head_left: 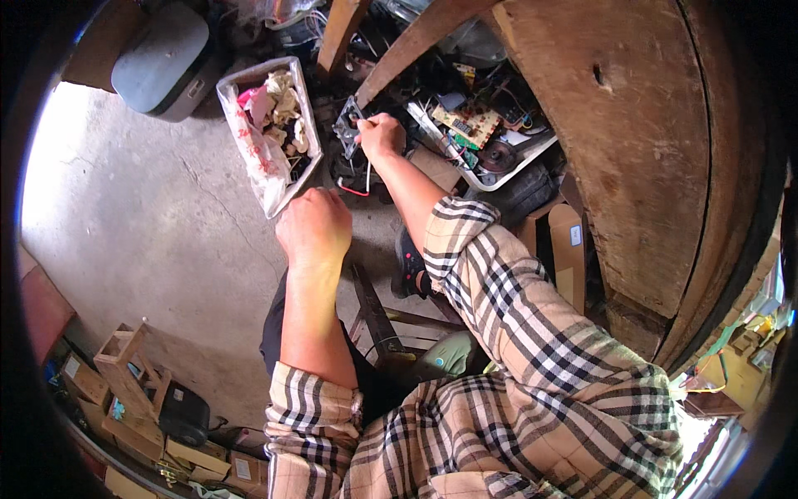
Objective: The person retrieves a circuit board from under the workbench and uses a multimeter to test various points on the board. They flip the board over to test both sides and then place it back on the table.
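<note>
My right hand [382, 135] reaches ahead, thumb and fingers closed on a small dark device part with metallic edges [347, 125]. A white cable [369, 177] and a red wire [352, 192] hang just below it. My left hand [316, 226] is curled into a fist beside the near end of a white bin [314, 137]; its fingertips are turned away, so what they hold, if anything, is hidden. Crumpled paper [283, 98] and a plastic bag with red marks [253, 158] are in and over the bin.
A white tray [532, 156] of circuit boards [470, 125] stands right of my right hand, near wooden legs [416, 41] and a large wooden panel [611, 125]. A grey lidded container [162, 58] is at the far left. Boxes [133, 428] and a wooden frame [133, 366] sit lower left.
</note>
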`<state>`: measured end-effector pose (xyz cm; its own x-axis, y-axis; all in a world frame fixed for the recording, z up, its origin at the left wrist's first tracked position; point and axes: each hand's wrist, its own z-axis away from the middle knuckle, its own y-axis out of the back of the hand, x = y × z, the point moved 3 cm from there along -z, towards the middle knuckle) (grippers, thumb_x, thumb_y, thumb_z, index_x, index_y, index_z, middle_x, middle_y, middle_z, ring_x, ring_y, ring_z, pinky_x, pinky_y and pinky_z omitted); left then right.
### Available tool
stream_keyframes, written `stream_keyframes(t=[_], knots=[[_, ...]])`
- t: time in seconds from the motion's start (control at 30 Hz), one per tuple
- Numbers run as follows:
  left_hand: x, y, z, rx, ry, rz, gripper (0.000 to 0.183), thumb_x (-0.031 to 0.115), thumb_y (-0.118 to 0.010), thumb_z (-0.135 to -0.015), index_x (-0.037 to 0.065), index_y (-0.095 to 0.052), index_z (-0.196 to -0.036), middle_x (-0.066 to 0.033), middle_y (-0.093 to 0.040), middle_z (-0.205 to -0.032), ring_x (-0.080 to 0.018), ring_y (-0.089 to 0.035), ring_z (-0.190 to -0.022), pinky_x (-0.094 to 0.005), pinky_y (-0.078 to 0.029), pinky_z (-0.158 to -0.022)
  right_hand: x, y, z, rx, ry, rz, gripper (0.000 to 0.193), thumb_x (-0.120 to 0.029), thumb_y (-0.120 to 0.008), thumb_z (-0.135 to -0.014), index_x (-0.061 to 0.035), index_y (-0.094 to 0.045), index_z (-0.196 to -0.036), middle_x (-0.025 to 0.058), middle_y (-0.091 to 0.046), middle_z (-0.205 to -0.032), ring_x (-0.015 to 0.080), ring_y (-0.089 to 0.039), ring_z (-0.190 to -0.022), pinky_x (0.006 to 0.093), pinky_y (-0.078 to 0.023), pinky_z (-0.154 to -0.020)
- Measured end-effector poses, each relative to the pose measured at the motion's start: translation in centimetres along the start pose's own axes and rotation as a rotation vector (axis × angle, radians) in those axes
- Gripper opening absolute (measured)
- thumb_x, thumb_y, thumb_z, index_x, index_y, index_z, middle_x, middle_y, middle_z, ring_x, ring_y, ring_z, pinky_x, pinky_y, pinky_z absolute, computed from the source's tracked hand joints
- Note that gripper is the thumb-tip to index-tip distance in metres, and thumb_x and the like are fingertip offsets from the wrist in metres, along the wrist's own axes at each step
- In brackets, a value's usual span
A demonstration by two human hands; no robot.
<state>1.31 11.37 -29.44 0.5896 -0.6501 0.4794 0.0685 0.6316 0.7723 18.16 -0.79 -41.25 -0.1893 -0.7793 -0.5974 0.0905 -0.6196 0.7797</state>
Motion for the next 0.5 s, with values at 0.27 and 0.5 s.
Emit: stream_keyframes(t=[0.27, 0.5], knots=[[0.4, -0.2, 0.3, -0.068, -0.008, -0.008, 0.036, 0.032, -0.051, -0.090, 0.002, -0.070, -0.081, -0.0220, -0.068, -0.081, -0.0384, -0.067, -0.079, -0.0465, -0.053, -0.073, 3.0, -2.6, -1.4, -0.074, -0.136, -0.323, 0.019, -0.020, -0.067, -0.082, -0.0018, -0.069, -0.077, 0.0086, -0.068, -0.062, 0.0153, -0.065, -0.055, 0.0290, -0.052, -0.054], [0.7, 0.0, 0.6, -0.065, -0.037, 0.027, 0.034, 0.028, -0.053, -0.088, 0.000, -0.071, -0.080, -0.0226, -0.068, -0.080, -0.0366, -0.069, -0.079, -0.0443, -0.054, -0.074, 3.0, -1.3, -1.1, -0.146, -0.204, -0.460, 0.015, -0.013, -0.065, -0.085, 0.0021, -0.066, -0.086, 0.0084, -0.066, -0.066, 0.0137, -0.062, -0.051, 0.0257, -0.050, -0.046]])
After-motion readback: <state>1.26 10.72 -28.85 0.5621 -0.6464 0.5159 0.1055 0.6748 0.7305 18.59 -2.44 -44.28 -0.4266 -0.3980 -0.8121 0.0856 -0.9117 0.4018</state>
